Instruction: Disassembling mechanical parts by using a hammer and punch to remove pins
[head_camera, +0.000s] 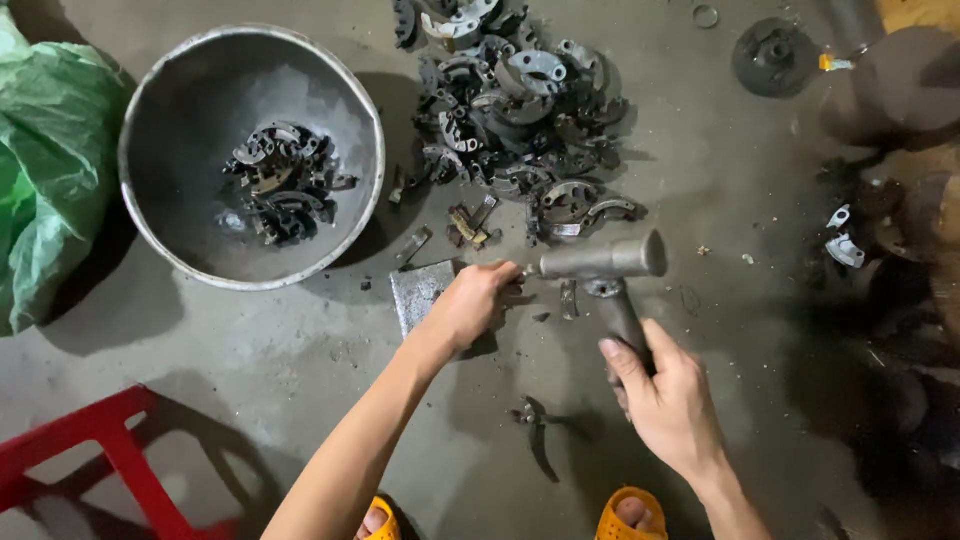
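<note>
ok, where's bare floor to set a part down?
Bare concrete lies below the round metal basin, between it and the red plastic stool, and right of the steel hammer. Crowded: the pile of grey metal shoes above both hands.

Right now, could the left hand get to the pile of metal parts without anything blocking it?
Probably yes. The left hand rests by the metal block, and the pile of metal parts lies just beyond, with only small scraps on the floor between.

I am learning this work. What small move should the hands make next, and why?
Probably bring the hammer down in a short blow. The right hand holds its head just above the piece that the left hand steadies beside the metal block; keep the fingers clear.
</note>
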